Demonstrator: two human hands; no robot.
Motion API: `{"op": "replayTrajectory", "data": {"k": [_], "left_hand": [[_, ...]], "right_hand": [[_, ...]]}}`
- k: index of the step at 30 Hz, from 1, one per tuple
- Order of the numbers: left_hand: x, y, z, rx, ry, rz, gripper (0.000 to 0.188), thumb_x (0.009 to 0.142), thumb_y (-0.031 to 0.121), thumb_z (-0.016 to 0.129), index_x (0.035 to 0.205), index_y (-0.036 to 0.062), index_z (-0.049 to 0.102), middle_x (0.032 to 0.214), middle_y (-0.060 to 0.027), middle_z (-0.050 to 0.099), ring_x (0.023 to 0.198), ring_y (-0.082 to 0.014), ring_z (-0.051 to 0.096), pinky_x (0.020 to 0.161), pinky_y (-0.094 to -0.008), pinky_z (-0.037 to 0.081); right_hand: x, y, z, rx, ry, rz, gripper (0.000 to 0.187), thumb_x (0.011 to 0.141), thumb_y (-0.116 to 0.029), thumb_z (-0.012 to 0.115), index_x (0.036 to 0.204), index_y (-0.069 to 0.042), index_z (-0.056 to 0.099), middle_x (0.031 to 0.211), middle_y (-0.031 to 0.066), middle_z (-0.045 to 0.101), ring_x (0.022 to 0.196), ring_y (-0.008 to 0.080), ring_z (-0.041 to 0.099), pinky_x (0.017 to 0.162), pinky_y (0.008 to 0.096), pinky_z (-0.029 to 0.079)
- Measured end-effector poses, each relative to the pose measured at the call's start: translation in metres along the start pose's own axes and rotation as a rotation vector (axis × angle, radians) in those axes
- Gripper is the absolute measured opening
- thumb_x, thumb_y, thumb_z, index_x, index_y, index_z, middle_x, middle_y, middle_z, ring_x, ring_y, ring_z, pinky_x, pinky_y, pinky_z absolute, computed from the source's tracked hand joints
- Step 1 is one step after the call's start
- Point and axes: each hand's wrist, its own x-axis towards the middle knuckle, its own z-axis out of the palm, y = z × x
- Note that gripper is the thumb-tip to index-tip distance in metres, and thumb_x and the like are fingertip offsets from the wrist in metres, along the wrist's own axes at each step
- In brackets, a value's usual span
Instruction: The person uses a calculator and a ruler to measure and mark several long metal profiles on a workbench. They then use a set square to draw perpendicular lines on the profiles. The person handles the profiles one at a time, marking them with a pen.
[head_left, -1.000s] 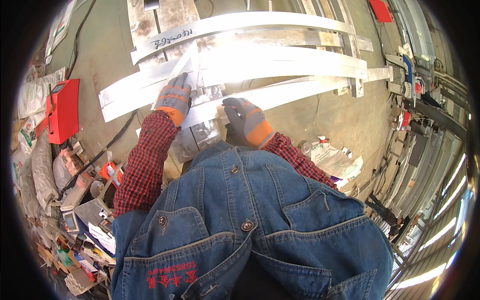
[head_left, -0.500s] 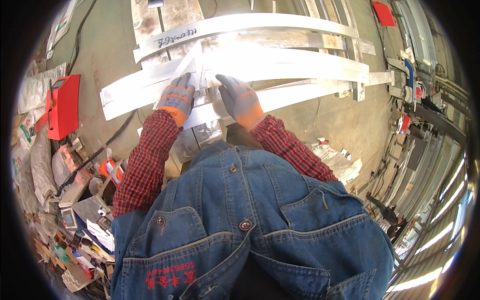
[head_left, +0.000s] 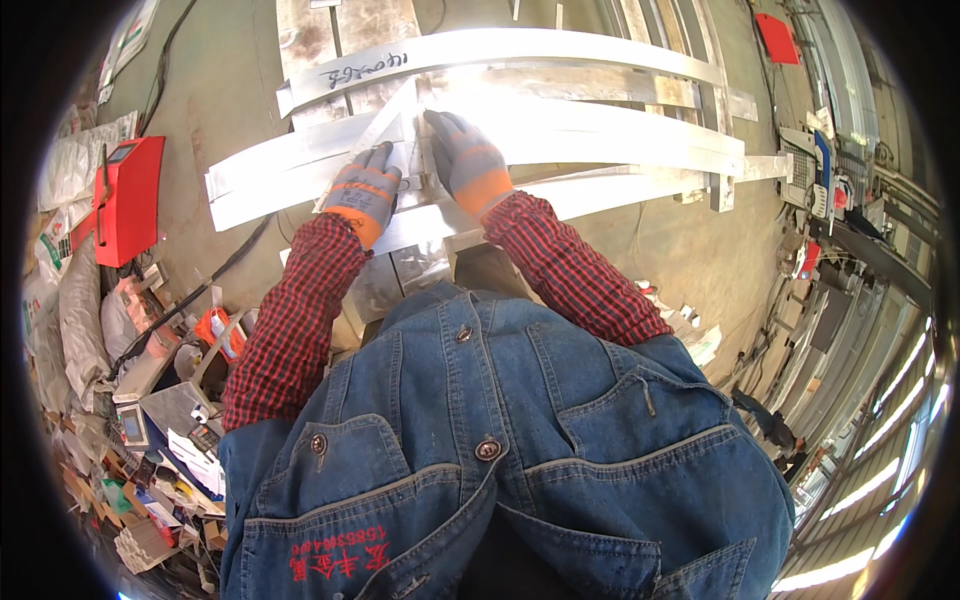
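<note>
My left hand [head_left: 365, 192], in a grey and orange glove, lies with fingers stretched over a thin, pale triangular piece like a set square [head_left: 384, 118]. Beneath it is a wide, bright metal strip [head_left: 250, 170]. My right hand [head_left: 468, 160], gloved alike, reaches forward beside the triangle's right edge with its fingers extended; I see nothing in it. Strong glare hides much of the strip near the right fingertips. Beyond lies another long metal strip [head_left: 540, 47] with black handwriting near its left end.
The strips rest across metal bars [head_left: 720, 185]. A red machine box [head_left: 130, 200] stands on the left, above a dark cable [head_left: 232, 268]. Wrapped bundles [head_left: 85, 310] and scattered clutter fill the lower left. Long metal profiles [head_left: 850, 90] and equipment line the right side.
My right hand has moved forward and slightly left, along the triangle's edge. My left hand stays on the triangle. The whole view has shifted slightly.
</note>
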Motion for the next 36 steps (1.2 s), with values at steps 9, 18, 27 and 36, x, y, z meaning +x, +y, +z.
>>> {"op": "replayTrajectory", "data": {"k": [9,18,27,36], "left_hand": [[-0.004,0.005,-0.014,0.024,-0.047,-0.011,0.029,0.105,0.014,0.063,0.130,0.0053,0.075,0.170,-0.0230,0.049,0.149,-0.0376,0.056,0.123,-0.0455,0.049],[-0.003,-0.001,-0.002,0.006,0.041,0.003,0.030,0.098,0.021,0.074,0.124,0.0063,0.076,0.168,-0.0214,0.053,0.146,-0.0416,0.057,0.120,-0.0480,0.051],[-0.008,-0.005,-0.009,0.029,0.028,-0.036,0.035,0.101,0.022,0.071,0.131,0.0050,0.074,0.169,-0.0188,0.052,0.148,-0.0379,0.056,0.122,-0.0466,0.049],[-0.028,-0.042,-0.018,0.105,-0.136,-0.224,0.045,0.102,0.022,0.070,0.143,0.0065,0.065,0.176,-0.0156,0.044,0.156,-0.0366,0.048,0.127,-0.0458,0.044]], "right_hand": [[0.018,-0.001,0.009,-0.147,-0.156,-0.001,0.046,0.101,-0.009,0.062,0.147,-0.013,0.066,0.139,0.0176,0.070,0.124,0.0406,0.068,0.107,0.0483,0.057],[-0.011,-0.024,-0.004,-0.199,-0.368,0.070,0.032,0.106,-0.022,0.060,0.135,-0.012,0.070,0.133,0.0186,0.073,0.124,0.0386,0.069,0.107,0.0480,0.057],[-0.084,-0.045,-0.036,0.036,-0.502,0.181,0.034,0.111,-0.037,0.057,0.123,-0.010,0.073,0.116,0.0212,0.078,0.112,0.0441,0.072,0.100,0.0527,0.057],[-0.105,-0.012,-0.055,0.292,-0.218,0.181,0.032,0.109,-0.032,0.064,0.130,-0.011,0.075,0.121,0.0197,0.078,0.112,0.0413,0.074,0.099,0.0491,0.059]]}}
